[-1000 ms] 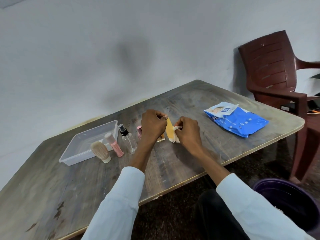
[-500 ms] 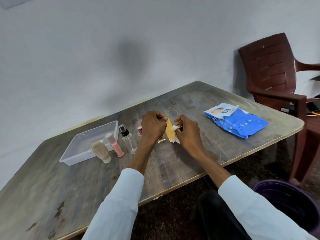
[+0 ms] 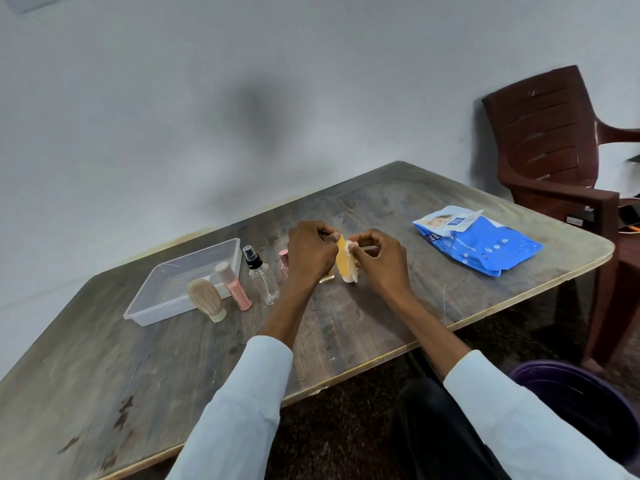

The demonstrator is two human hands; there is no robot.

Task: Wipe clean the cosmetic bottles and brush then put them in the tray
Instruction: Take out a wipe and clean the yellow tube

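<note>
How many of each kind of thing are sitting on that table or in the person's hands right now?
Bottles: 5: orange bottle in the left hand, pink bottle, clear spray bottle, small pink-capped bottle, small amber bottle half hidden
Brush: 1
Tray: 1
Wipe in the right hand: 1
Blue wipes pack: 1
Total: 9

Both hands (image 3: 346,258) meet over the table (image 3: 346,327) on one bottle (image 3: 343,263). Left of the grip stand three bottles (image 3: 261,275), a brush (image 3: 206,299), then the tray (image 3: 180,268). A wipes pack (image 3: 485,245) lies right.
</note>
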